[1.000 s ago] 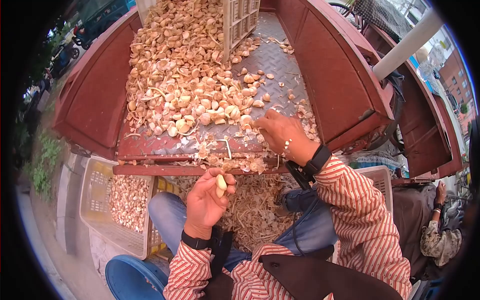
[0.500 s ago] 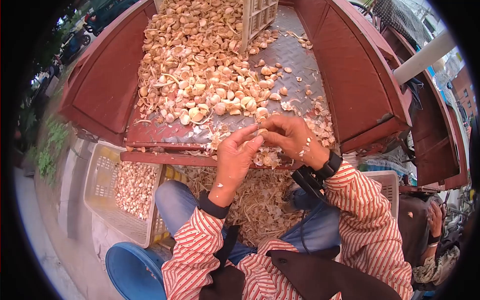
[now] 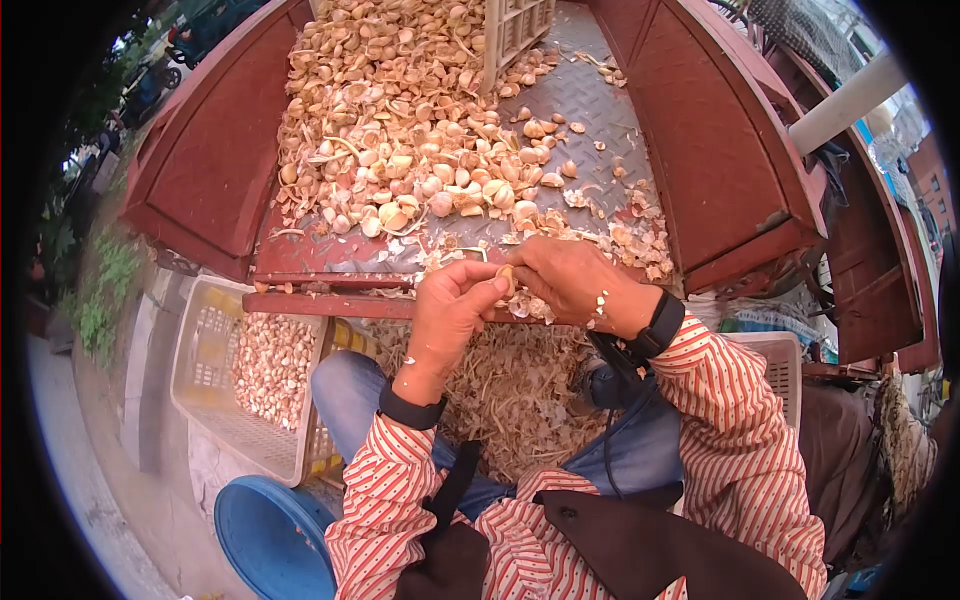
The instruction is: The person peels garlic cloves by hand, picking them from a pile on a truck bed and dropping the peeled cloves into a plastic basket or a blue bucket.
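Between my two hands is a small garlic clove (image 3: 508,279), pinched at the front edge of a red metal truck bed. My left hand (image 3: 447,312) closes thumb and forefinger on its left side. My right hand (image 3: 580,283) comes from the right with curled fingers against the clove; its fingertips are partly hidden. Bits of papery skin stick to both wrists. Just beyond the hands, a large heap of garlic cloves and loose skins (image 3: 400,130) covers the bed.
Below left, a plastic crate (image 3: 205,400) holds many cloves (image 3: 272,370), with a blue bucket (image 3: 270,535) in front of it. Dry skins and stalks (image 3: 525,400) lie between my knees. Red side panels (image 3: 700,140) flank the bed, and a slatted crate (image 3: 518,35) stands at the back.
Both hands have moved slightly down and toward me, the left also a little leftward, with the clove now showing between them. Another person's hand at the far right has gone from view.
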Motion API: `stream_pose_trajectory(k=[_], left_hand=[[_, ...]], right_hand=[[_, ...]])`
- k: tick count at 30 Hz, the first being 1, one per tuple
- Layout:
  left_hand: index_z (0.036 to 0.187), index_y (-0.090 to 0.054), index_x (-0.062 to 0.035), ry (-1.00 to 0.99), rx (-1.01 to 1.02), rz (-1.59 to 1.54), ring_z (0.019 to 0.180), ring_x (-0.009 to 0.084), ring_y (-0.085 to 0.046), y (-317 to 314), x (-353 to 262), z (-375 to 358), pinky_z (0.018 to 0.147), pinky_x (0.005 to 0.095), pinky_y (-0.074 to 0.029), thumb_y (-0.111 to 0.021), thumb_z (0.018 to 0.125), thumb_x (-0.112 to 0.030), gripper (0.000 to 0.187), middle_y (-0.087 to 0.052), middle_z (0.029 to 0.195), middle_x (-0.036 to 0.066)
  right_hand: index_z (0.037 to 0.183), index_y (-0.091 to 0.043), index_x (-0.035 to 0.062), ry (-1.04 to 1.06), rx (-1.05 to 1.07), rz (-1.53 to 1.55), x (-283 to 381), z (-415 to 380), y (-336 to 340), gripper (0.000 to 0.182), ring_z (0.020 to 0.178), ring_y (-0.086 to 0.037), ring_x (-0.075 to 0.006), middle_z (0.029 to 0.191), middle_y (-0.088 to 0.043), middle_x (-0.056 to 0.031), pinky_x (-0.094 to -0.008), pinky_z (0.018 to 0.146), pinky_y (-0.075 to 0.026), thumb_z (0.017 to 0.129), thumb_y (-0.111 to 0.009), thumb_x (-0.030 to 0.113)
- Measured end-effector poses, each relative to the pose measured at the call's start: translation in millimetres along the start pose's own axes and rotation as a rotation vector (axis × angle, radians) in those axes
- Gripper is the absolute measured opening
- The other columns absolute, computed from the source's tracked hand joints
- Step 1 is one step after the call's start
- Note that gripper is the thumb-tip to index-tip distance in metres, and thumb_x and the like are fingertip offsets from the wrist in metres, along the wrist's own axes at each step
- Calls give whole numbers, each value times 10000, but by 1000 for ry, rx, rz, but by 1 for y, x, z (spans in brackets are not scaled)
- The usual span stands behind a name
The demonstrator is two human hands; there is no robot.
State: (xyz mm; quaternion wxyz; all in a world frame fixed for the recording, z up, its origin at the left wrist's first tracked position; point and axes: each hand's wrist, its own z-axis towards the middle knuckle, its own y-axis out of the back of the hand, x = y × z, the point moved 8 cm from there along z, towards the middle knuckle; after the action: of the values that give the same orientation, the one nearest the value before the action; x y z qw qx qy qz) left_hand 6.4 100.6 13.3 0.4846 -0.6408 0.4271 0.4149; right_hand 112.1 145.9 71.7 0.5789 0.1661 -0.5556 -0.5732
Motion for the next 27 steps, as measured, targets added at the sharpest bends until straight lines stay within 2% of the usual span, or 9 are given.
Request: stream_pose_trajectory(k=[3,6,11,16,19,20,23,24,27], left_hand=[[932,-624,-17,6,36,83,549,29,-503,4,-2,-1,448,146,-369,-660,806,-117,165,-618,723,-8],[926,-624,-15,35,66,157,558,22,-496,2,-4,-5,468,151,-374,-659,802,-96,152,-613,724,-18],[895,-630,-4,-75,175,259,591,0,-469,-5,-10,-14,513,146,-364,-670,785,-57,129,-596,736,-40],[877,-625,8,24,286,355,590,-4,-457,-12,-23,-52,512,151,-353,-668,771,-35,122,-587,739,-24],[891,-606,6,-33,91,147,607,20,-476,47,-56,-100,529,160,-368,-649,773,-56,140,-583,741,-8],[882,-591,14,-68,-27,115,585,35,-484,81,-66,-121,510,162,-370,-634,772,-77,150,-589,743,27],[881,-558,7,-173,-451,44,513,53,-452,182,-79,-192,453,154,-330,-590,784,-125,166,-562,676,37],[881,-559,-3,-186,-628,55,495,53,-440,217,-76,-221,442,154,-319,-583,789,-139,166,-551,658,30],[866,-570,-44,-20,-921,182,464,53,-426,297,-45,-312,409,158,-303,-563,795,-157,133,-531,622,19]], right_hand=[[1076,-515,53,48,56,-66,10,-1,3,241,679,-584,-320,788,-547,-125,-410,557,-460,844,-538,113],[1056,-507,44,72,119,-160,16,0,3,268,631,-573,-324,767,-540,-118,-417,510,-445,813,-572,138],[1059,-503,3,154,150,-216,24,-5,-6,329,582,-561,-326,709,-538,-108,-414,473,-428,763,-571,130],[978,-534,39,-130,211,-158,-1,1,-19,217,569,-567,-342,639,-571,-143,-438,508,-435,815,-501,179],[920,-582,75,-209,249,-323,-18,10,-17,168,574,-573,-346,654,-580,-140,-453,532,-444,836,-504,197],[831,-601,81,-203,167,-317,-17,18,-9,157,621,-591,-345,683,-591,-142,-459,557,-453,845,-506,206],[802,-594,66,-93,24,-328,-28,45,-7,112,723,-609,-330,754,-609,-135,-436,590,-466,808,-527,155],[806,-595,64,-121,82,-374,-41,54,-17,93,750,-607,-324,775,-611,-132,-431,608,-469,788,-537,135],[814,-597,60,-135,180,-492,-62,72,-39,92,791,-602,-311,813,-614,-124,-420,644,-473,733,-560,83]])
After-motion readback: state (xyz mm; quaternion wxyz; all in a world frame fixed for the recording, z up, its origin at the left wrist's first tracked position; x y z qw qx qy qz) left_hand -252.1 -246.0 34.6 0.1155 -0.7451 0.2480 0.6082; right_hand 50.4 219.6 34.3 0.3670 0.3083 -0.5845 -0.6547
